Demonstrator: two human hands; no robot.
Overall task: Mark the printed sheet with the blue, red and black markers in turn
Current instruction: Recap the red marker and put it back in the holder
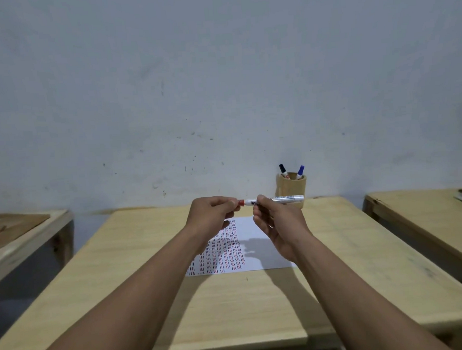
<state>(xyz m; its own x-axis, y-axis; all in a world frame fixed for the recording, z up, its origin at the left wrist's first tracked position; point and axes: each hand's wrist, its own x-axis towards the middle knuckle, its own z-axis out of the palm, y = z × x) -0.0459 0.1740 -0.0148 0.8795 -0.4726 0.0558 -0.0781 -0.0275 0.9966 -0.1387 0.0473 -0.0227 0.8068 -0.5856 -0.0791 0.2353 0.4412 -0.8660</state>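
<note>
- While both hands hover above the white printed sheet (251,244), a white-barrelled red marker (276,200) lies level between them.
- Right hand (277,223) pinches the barrel near its middle, fingers closed around it.
- Left hand (213,213) has fingertips (233,202) closed on the red end.
- Black marker (283,170) and blue marker (300,171) stand in a wooden cup (291,190) on the pale wooden table (121,262).

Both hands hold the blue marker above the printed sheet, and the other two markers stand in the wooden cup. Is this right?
Not quite. In the head view the marker in the left hand and right hand is red, not blue; the blue one stands in the wooden cup. The rest holds.
</note>
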